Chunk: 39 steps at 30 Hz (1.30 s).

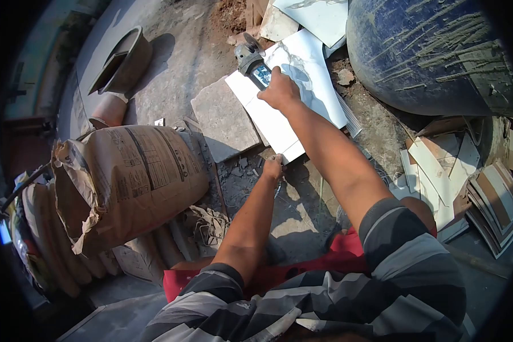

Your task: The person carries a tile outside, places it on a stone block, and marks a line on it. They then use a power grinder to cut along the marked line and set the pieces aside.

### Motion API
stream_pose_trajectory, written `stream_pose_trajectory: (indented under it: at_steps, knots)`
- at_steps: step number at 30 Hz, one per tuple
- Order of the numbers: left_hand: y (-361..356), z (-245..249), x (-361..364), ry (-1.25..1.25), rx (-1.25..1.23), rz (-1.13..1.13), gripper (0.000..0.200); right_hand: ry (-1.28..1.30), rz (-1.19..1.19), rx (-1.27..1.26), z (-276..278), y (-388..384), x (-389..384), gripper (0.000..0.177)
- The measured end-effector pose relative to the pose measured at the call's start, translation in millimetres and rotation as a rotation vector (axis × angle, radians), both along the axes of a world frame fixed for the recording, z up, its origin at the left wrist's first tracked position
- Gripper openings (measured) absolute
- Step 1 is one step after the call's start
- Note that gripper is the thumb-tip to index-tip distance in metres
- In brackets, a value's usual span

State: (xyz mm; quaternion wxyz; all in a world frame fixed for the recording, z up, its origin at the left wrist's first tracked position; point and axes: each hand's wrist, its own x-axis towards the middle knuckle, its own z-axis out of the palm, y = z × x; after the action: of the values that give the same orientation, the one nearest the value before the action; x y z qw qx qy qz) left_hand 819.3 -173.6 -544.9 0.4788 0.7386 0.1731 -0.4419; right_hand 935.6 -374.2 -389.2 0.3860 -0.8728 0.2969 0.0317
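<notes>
My right hand (281, 90) is wrapped round the body of an angle grinder (248, 59), whose head and disc point away from me at the far left edge of a white tile. That tile (316, 100), white with grey marbling, lies tilted on a rough stone slab (222, 122). At the tile's near corner, my left hand (273, 166) is closed on the edge, its fingertips partly hidden. A thin dark line crosses the tile close to this corner. Whether the disc touches the tile I cannot make out.
A torn brown paper sack (137, 165) stands at left, with a tub (125, 60) and a small bucket (109, 110) beyond. A large blue drum (422, 51) is at upper right. Tile offcuts (433, 165) are piled at right; rubble (236, 171) lies near my left hand.
</notes>
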Motion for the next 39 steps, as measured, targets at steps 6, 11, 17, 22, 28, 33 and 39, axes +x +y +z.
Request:
stream_pose_trajectory:
  at_steps: [6, 11, 17, 22, 28, 33, 39]
  knots:
    - [9.6, -14.9, 29.6, -0.037, 0.105, 0.060, 0.046, 0.029, 0.006, 0.051, -31.2, -3.1, 32.0, 0.066]
    - [-9.0, 6.2, 36.1, 0.023, 0.095, 0.058, 0.035, 0.052, -0.005, 0.060, -48.8, -5.9, 44.6, 0.068]
    - [-8.8, 11.2, 35.1, 0.035, 0.097, -0.013, 0.029, 0.068, 0.005, 0.072, -58.6, -5.6, 48.7, 0.069]
    - [-2.6, 10.5, 31.5, 0.091, 0.079, -0.074, 0.030, 0.085, 0.027, 0.075, -52.8, 0.1, 49.4, 0.063]
    - [-26.8, 61.1, 30.5, -0.758, 0.620, -0.483, 0.051, 0.079, 0.002, 0.101, -59.0, 3.2, 51.4, 0.061]
    - [-28.2, 53.2, 87.3, -1.058, 0.574, -0.817, 0.079, 0.032, -0.002, 0.080, -70.7, 3.8, 53.9, 0.066]
    - [-49.0, 75.2, 107.9, -0.770, 0.678, -1.052, 0.091, 0.039, 0.007, 0.080, -72.6, 5.3, 56.4, 0.065]
